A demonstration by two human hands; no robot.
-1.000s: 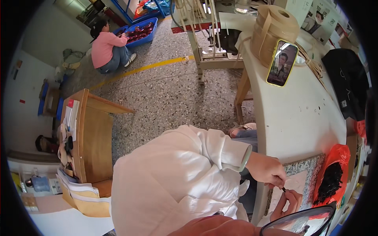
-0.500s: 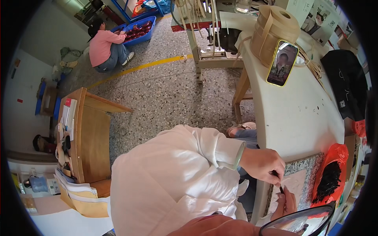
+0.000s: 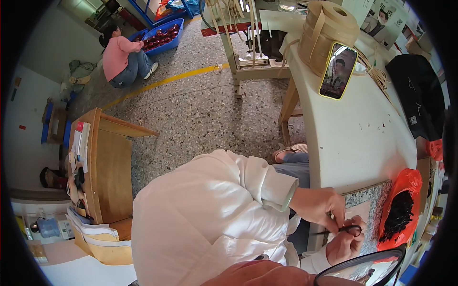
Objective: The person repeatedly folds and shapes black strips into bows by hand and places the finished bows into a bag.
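At the lower right, my left hand (image 3: 320, 208), with a pale bangle at its cuff, pinches a thin black strip (image 3: 342, 229). My right hand (image 3: 344, 244) grips the same strip, which curls into a small loop at its fingers. One end of the strip sticks out below my left hand. Both hands are above a speckled grey board (image 3: 379, 193) on the white table (image 3: 353, 157), with a pale sheet (image 3: 359, 209) on the board. Beside it, a red plastic bag (image 3: 412, 181) holds many loose black strips (image 3: 398, 214). Glasses partly cover the board's near end.
A phone (image 3: 338, 71) leans against a tan tape roll (image 3: 329, 35). A black bag (image 3: 415, 95) lies along the table's far side. To the left is a wooden cabinet (image 3: 114, 176). A person in pink (image 3: 117, 57) crouches by a blue crate (image 3: 176, 38) of dark red items.
The black strip now shows more fully and forms a loop. My right hand has risen and turned, its fingers curled around it; my left hand has shifted slightly downward. The view has moved a little.
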